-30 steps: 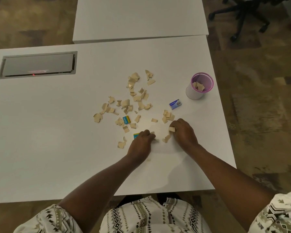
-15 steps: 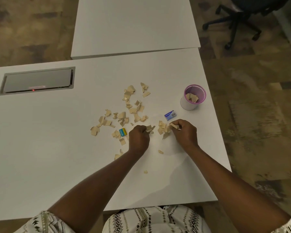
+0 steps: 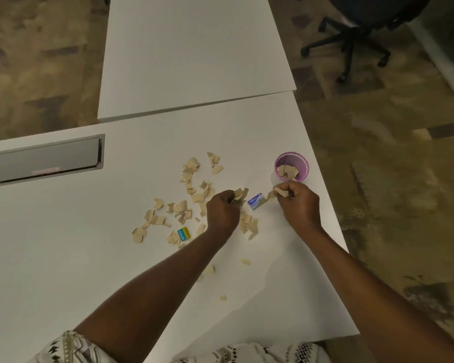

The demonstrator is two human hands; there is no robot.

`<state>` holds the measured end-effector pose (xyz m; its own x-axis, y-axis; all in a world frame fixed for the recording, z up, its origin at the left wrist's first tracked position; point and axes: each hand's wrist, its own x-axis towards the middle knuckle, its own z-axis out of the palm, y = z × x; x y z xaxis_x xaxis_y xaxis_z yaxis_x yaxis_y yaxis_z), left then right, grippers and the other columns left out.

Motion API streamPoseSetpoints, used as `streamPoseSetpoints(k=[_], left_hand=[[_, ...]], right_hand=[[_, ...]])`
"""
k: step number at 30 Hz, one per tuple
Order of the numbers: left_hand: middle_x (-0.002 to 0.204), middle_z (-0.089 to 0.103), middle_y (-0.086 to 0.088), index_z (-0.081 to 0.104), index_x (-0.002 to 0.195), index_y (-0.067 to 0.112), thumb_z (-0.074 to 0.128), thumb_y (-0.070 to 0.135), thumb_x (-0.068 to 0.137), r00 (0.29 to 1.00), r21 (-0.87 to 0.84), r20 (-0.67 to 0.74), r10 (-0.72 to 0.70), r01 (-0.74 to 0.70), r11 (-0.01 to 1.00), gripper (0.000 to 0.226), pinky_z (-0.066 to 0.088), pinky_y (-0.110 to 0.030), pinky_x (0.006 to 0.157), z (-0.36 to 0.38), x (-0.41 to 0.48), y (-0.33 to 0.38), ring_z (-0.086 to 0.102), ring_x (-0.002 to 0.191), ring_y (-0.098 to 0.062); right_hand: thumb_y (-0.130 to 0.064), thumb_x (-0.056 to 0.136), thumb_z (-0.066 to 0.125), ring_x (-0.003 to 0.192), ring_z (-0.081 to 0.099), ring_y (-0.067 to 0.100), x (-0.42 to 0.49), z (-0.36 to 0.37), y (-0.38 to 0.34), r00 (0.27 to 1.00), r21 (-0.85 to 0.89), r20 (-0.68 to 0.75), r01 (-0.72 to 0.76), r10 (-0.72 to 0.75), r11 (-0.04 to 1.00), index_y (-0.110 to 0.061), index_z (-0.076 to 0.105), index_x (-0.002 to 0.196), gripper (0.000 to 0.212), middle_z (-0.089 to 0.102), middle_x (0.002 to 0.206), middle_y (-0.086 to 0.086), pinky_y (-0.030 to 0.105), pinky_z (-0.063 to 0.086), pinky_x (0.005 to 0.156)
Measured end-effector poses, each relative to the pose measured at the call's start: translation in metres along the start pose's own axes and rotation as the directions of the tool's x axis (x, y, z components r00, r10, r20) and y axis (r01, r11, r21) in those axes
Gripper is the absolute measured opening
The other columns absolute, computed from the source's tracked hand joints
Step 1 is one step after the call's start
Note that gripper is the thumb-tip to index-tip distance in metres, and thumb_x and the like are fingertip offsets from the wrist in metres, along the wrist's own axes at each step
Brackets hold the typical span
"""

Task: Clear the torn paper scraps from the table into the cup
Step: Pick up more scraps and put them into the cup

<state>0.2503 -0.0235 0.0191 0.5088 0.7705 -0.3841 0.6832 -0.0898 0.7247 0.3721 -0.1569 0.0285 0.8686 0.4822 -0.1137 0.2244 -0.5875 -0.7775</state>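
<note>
Your right hand [image 3: 300,205] sits at the near side of the cup [image 3: 306,167], its fingers [image 3: 286,191] curled in and pinching a few paper scraps, which poke out to the left of your knuckles just short of the rim. The cup is pink, stands upright near the right edge of the bench [image 3: 63,244], and has several scraps lying inside it. Your left hand [image 3: 222,212] is in the middle of the bench with its fingers curled tight over the loose pile, a couple of scraps showing at the fingertips; how many it holds you cannot tell from here. Between your two hands lies a small blue and white box [image 3: 257,201], just left of the scraps in your right hand and on the straight line from the pile to the cup. Most of the paper scraps [image 3: 184,208] are spread to the left of and beyond your left hand, with more close under your left wrist and a few single bits near your forearms. A blue and yellow box [image 3: 184,233] lies among the scraps on the left, beside your left forearm. Further left, a grey hatch [image 3: 47,159] is set flush into the bench. A second white bench [image 3: 194,56] butts against the far edge, and an office chair [image 3: 351,35] stands on the patterned carpet [image 3: 391,179] at the far right.
</note>
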Motion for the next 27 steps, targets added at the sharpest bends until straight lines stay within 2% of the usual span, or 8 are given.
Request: streamPoseSetpoints(k=[5,7,9,14,16,20,23,27], left_hand=[[0.076,0.061,-0.028,0.062,0.074,-0.006,0.054,-0.001,0.085,0.996,-0.033,0.024,0.088,-0.088,0.996,0.015,0.034,-0.029,0.062,0.011,0.021,0.043,0.041,0.065,-0.021],[0.074,0.058,-0.030,0.058,0.071,-0.008,0.052,-0.001,0.084,0.991,-0.030,0.020,0.134,-0.134,0.991,0.016,0.031,-0.029,0.061,0.018,0.029,0.062,0.037,0.065,-0.021],[0.067,0.052,-0.026,0.057,0.069,-0.007,0.050,-0.001,0.084,0.986,-0.031,0.022,0.162,-0.162,0.986,0.017,0.029,-0.029,0.058,0.025,0.036,0.081,0.035,0.064,-0.020],[0.055,0.032,-0.005,0.039,0.054,0.012,0.046,-0.004,0.077,0.977,-0.023,0.063,0.205,-0.204,0.979,0.029,0.023,-0.030,0.053,0.047,0.045,0.118,0.025,0.057,-0.018],[0.056,0.038,-0.006,0.043,0.054,0.013,0.045,-0.006,0.075,0.978,-0.004,0.109,0.177,-0.178,0.984,0.027,0.028,-0.030,0.055,0.055,0.047,0.124,0.031,0.058,-0.021],[0.091,0.074,-0.010,0.076,0.090,0.009,0.053,0.000,0.080,0.977,-0.011,0.176,0.124,-0.124,0.992,0.027,0.056,-0.032,0.076,0.064,0.053,0.124,0.066,0.084,-0.027],[0.100,0.076,-0.009,0.076,0.100,0.011,0.059,0.005,0.081,0.968,-0.004,0.201,0.149,-0.151,0.989,0.027,0.057,-0.035,0.084,0.065,0.053,0.124,0.068,0.094,-0.027],[0.109,0.075,-0.007,0.074,0.110,0.011,0.066,0.012,0.082,0.956,-0.020,0.237,0.172,-0.172,0.985,0.029,0.055,-0.036,0.092,0.061,0.054,0.126,0.068,0.102,-0.025]], right_hand=[[-0.011,0.088,0.065,0.080,0.056,0.012,0.034,-0.019,-0.004,0.994,-0.049,-0.097,0.055,-0.060,0.997,-0.013,0.074,0.093,0.010,0.066,0.092,-0.001,-0.002,0.034,0.064],[-0.009,0.087,0.064,0.081,0.055,0.013,0.046,-0.024,-0.004,0.993,-0.064,-0.114,0.034,-0.041,0.997,-0.016,0.072,0.091,0.012,0.063,0.092,-0.002,0.006,0.038,0.064],[-0.006,0.086,0.062,0.082,0.057,0.016,0.058,-0.026,-0.003,0.992,-0.103,-0.119,0.029,-0.041,0.994,-0.014,0.070,0.092,0.013,0.064,0.097,0.003,0.020,0.043,0.067],[0.000,0.084,0.056,0.083,0.061,0.026,0.075,-0.027,0.000,0.995,-0.189,-0.097,0.016,-0.035,0.982,-0.010,0.069,0.092,0.018,0.063,0.100,0.008,0.031,0.050,0.069],[0.000,0.083,0.058,0.086,0.062,0.031,0.078,-0.029,0.004,0.997,-0.227,-0.052,0.037,-0.050,0.973,-0.009,0.071,0.099,0.022,0.064,0.105,0.012,0.035,0.052,0.072],[-0.004,0.083,0.061,0.090,0.062,0.034,0.079,-0.030,0.010,0.996,-0.293,0.019,0.086,-0.084,0.952,-0.010,0.069,0.110,0.029,0.062,0.108,0.015,0.031,0.047,0.073],[-0.002,0.081,0.063,0.094,0.063,0.032,0.077,-0.032,0.015,0.994,-0.287,0.025,0.108,-0.105,0.952,-0.011,0.067,0.115,0.036,0.062,0.113,0.013,0.032,0.050,0.079],[-0.001,0.083,0.059,0.100,0.063,0.027,0.073,-0.034,0.018,0.994,-0.243,0.009,0.112,-0.113,0.964,-0.013,0.064,0.121,0.041,0.062,0.120,0.009,0.022,0.043,0.081]])
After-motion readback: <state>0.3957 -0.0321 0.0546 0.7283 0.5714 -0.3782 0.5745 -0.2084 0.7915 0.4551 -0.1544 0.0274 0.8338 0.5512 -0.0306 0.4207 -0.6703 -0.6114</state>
